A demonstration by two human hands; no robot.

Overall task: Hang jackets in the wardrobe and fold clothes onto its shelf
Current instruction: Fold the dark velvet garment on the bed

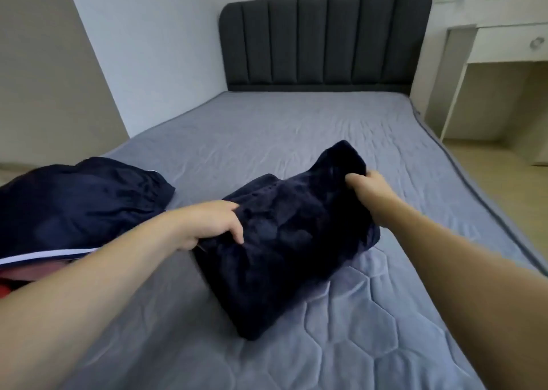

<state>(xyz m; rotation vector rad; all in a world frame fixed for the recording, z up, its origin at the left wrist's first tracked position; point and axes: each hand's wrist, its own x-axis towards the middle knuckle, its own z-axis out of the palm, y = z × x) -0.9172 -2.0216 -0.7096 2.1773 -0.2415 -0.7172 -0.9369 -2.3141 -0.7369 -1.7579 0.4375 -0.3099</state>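
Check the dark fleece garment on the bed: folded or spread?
Bunched, neither neatly folded nor spread: the fleece garment lies crumpled on the bed, gripped by the left hand and right hand.

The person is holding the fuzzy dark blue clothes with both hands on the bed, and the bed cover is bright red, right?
Not quite. The bed cover is grey-blue, not red, as the head view shows. The rest holds: the left hand and the right hand both hold the fuzzy dark blue clothes on the bed.
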